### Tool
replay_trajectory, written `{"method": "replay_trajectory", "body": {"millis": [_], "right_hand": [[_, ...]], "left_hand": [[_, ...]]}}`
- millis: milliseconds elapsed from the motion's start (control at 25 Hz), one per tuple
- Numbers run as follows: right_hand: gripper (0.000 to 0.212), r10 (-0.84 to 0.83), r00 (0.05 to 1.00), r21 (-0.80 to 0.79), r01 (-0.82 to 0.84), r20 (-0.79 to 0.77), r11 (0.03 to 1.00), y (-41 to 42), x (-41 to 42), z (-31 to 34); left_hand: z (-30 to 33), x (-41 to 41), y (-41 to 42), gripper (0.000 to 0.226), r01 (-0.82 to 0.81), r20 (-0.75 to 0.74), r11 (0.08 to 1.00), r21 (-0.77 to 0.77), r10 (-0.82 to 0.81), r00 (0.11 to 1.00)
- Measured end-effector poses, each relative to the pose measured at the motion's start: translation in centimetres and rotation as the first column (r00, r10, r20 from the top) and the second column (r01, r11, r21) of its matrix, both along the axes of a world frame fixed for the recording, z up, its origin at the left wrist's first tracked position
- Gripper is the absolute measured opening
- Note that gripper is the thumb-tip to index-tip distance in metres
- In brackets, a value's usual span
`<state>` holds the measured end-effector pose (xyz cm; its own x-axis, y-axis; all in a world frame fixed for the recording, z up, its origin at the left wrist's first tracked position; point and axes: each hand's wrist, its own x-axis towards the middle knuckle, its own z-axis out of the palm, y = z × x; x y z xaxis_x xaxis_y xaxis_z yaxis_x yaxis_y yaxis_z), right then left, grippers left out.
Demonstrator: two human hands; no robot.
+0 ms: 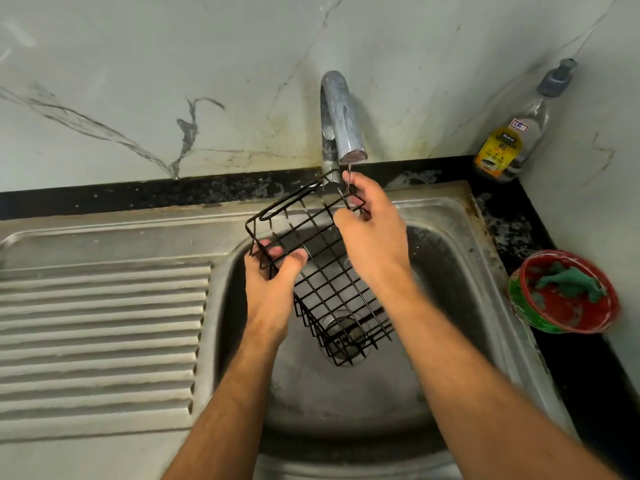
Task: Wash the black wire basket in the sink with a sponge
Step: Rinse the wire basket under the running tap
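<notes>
- Black wire basket (322, 271) hangs tilted over the stainless sink (460, 271), its open top up near the tap (341, 119), its lower end above the drain (343, 337).
- Your left hand (268, 289) grips a wire corner, fingers and thumb curled around it.
- Your right hand (372, 230) pinches the upper rim beneath the thin water stream (348, 178).
- A green scrubber (571, 282) lies in the red bowl (602, 317) on the counter; a dishwash gel bottle (512, 140) stands in the corner.
</notes>
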<state>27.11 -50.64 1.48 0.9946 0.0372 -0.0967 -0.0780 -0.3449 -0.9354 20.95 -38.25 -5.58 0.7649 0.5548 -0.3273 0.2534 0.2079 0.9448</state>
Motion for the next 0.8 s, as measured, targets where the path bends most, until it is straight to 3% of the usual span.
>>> {"method": "replay_trajectory", "body": {"millis": [80,160,200,240,320,360,440,480,560,640,720,800], "right_hand": [[0.071,0.013,1.0,0.09,-0.011,-0.024,0.996,-0.3,0.6,0.9],[0.073,0.032,0.999,0.103,-0.031,-0.011,0.994,-0.8,0.9,1.6],[0.07,0.03,1.0,0.117,-0.03,-0.004,0.993,-0.9,1.0,1.6],[0.065,0.01,1.0,0.127,-0.011,0.012,0.992,-0.9,1.1,1.4],[0.054,-0.105,0.994,0.147,0.099,0.036,0.984,-0.8,1.0,0.3],[0.051,-0.179,0.984,0.183,0.172,0.024,0.968,-0.7,0.9,-0.4],[0.047,-0.294,0.956,0.275,0.283,-0.002,0.919,-0.7,0.5,-1.7],[0.046,-0.335,0.942,0.318,0.32,-0.01,0.893,-0.9,0.4,-2.2],[0.043,-0.381,0.924,0.394,0.354,-0.009,0.848,-1.3,0.5,-3.0],[0.042,-0.386,0.922,0.41,0.341,0.03,0.846,-1.3,0.3,-3.2],[0.042,-0.334,0.934,0.343,0.276,0.124,0.898,-1.0,-0.7,-3.5],[0.045,-0.225,0.947,0.221,0.174,0.229,0.96,-1.0,-1.9,-4.0]], "left_hand": [[-0.3,-0.8,1.8,0.062,0.125,0.12,0.974,-0.189,-0.104,0.987],[-0.3,-1.3,4.1,0.101,0.312,0.239,0.875,-0.372,-0.234,0.942],[0.1,-1.4,5.0,0.113,0.352,0.237,0.85,-0.391,-0.276,0.931],[0.6,-1.2,5.6,0.114,0.339,0.199,0.867,-0.365,-0.284,0.938],[2.1,-0.2,5.9,0.099,0.343,0.045,0.936,-0.083,-0.34,0.939],[3.1,0.3,5.6,0.093,0.45,-0.057,0.886,0.108,-0.447,0.893],[4.7,1.1,4.0,0.075,0.66,-0.221,0.693,0.289,-0.623,0.75],[5.3,1.2,3.1,0.069,0.688,-0.239,0.663,0.294,-0.646,0.725],[6.5,1.2,1.4,0.08,0.655,-0.208,0.696,0.295,-0.622,0.755],[7.0,1.3,0.2,0.09,0.616,-0.222,0.669,0.415,-0.582,0.782],[6.9,1.7,-0.4,0.092,0.588,-0.287,0.627,0.511,-0.52,0.804],[6.6,1.9,-0.3,0.08,0.561,-0.305,0.654,0.508,-0.472,0.827]]}}
